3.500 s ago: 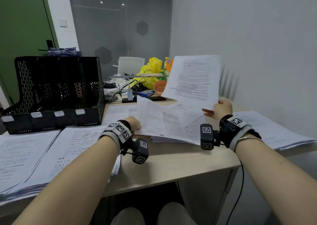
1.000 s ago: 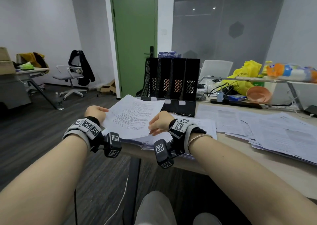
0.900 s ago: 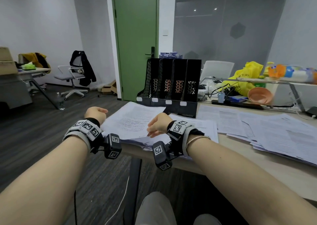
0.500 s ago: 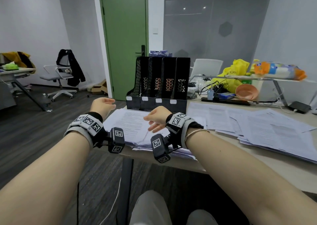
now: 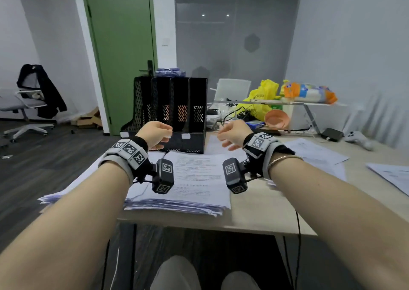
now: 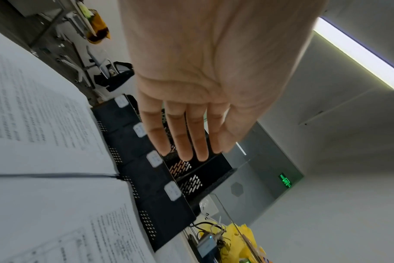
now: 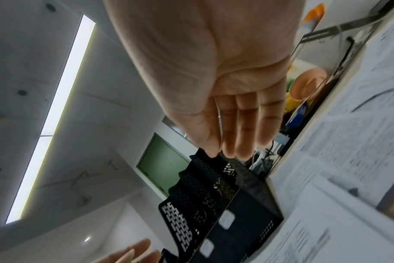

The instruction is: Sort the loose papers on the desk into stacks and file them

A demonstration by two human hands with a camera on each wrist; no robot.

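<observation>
— What sits at the left of the head view?

— A grey office chair [image 5: 21, 104] with a dark jacket draped on it, then a green door [image 5: 124, 53]. Below these, the person's left hand [image 5: 155, 135] hangs above the pale wooden desk [image 5: 261, 210], fingers straight and relaxed, holding nothing; the left wrist view shows the fingers [image 6: 180, 135] side by side.

— And the papers?

— A thick stack of printed white papers [image 5: 190, 185] lies at the desk's near edge in the centre of the frame, under and between the two wrists. Just behind it stands a black perforated four-slot file rack [image 5: 174, 110].

— Further right?

— The right hand [image 5: 232, 135] hovers free too, fingers loosely extended and close together. Past it, more loose printed sheets [image 5: 314, 155] spread across the desk's right part. Behind them are a yellow plastic bag [image 5: 263, 97] and an orange bowl [image 5: 276, 118].
</observation>
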